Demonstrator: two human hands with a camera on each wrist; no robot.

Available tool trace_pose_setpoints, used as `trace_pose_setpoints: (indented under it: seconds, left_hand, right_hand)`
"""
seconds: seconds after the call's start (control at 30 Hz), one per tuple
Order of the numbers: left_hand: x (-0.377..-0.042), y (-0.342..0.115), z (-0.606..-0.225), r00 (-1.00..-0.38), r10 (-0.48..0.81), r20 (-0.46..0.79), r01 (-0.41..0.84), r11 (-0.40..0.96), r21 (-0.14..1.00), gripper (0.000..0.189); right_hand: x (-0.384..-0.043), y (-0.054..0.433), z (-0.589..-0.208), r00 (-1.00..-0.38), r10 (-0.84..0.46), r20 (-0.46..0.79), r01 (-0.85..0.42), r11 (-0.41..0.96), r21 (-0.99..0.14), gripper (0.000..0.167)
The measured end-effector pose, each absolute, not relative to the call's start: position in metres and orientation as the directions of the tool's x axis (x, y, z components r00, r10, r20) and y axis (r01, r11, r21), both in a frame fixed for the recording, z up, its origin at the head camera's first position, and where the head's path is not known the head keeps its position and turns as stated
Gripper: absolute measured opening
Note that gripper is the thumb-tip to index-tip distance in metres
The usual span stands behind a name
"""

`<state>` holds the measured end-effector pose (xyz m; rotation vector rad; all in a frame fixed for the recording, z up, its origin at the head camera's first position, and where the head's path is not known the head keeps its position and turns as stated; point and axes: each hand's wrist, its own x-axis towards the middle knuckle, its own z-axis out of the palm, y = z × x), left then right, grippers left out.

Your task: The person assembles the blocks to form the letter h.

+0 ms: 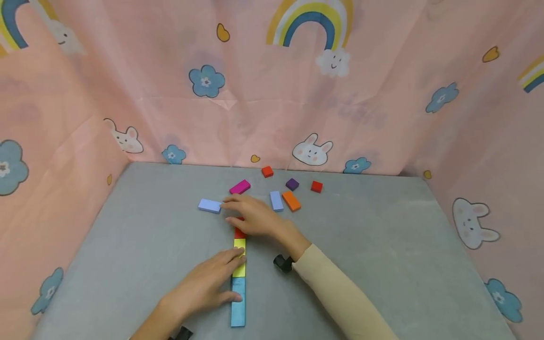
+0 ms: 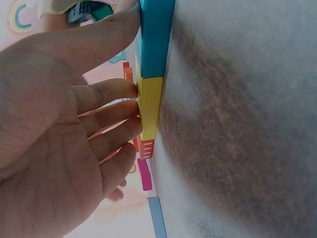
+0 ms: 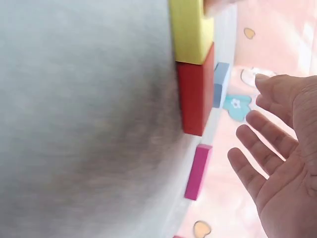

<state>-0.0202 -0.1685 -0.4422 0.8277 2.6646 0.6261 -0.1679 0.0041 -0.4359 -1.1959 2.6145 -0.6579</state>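
A row of blocks runs end to end away from me: a blue block (image 1: 238, 312) nearest, then a yellow block (image 1: 240, 272), then a red block (image 1: 239, 234). My left hand (image 1: 203, 289) lies along the row's left side, its fingertips touching the yellow block and its thumb on the blue one. Above the red block hovers my right hand (image 1: 260, 218), fingers spread and holding nothing, as the right wrist view (image 3: 292, 148) confirms. Its fingertips are near a light blue block (image 1: 209, 206); the head view does not show whether they touch.
Beyond the row lie a magenta block (image 1: 240, 187), a second light blue block (image 1: 276, 201), an orange block (image 1: 291, 201), a purple block (image 1: 292, 184) and two small red blocks (image 1: 267, 172) (image 1: 316, 187). A pink patterned curtain (image 1: 255, 113) borders the grey table (image 1: 382, 245).
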Motion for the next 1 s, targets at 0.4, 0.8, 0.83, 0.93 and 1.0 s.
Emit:
trace_pose_setpoints:
  seconds: [0.4, 0.8, 0.83, 0.93, 1.0]
  left_hand:
    - [-0.021, -0.174, -0.444, -0.796, 0.592, -0.122, 0.473, 0.736, 0.483, 0.082]
    - [-0.020, -0.169, -0.448, -0.798, 0.591, -0.119, 0.471, 0.735, 0.489, 0.082]
    - [-0.020, -0.169, -0.448, -0.798, 0.591, -0.118, 0.472, 0.735, 0.486, 0.082]
    - [-0.021, -0.170, -0.447, -0.795, 0.595, -0.119, 0.477, 0.735, 0.482, 0.082]
    - [-0.021, -0.171, -0.447, -0.794, 0.596, -0.123, 0.478, 0.736, 0.480, 0.082]
  right_hand:
    - [-0.197, -0.040, -0.427, -0.526, -0.846, -0.091, -0.784, 0.524, -0.333, 0.046]
    - [-0.209, -0.059, -0.431, -0.445, -0.876, -0.183, -0.830, 0.481, -0.282, 0.051]
    - [-0.209, -0.060, -0.432, -0.442, -0.876, -0.193, -0.830, 0.481, -0.282, 0.051]
    - [-0.210, -0.062, -0.433, -0.443, -0.868, -0.223, -0.821, 0.493, -0.288, 0.053]
    - [-0.210, -0.062, -0.433, -0.447, -0.862, -0.240, -0.815, 0.503, -0.288, 0.054]
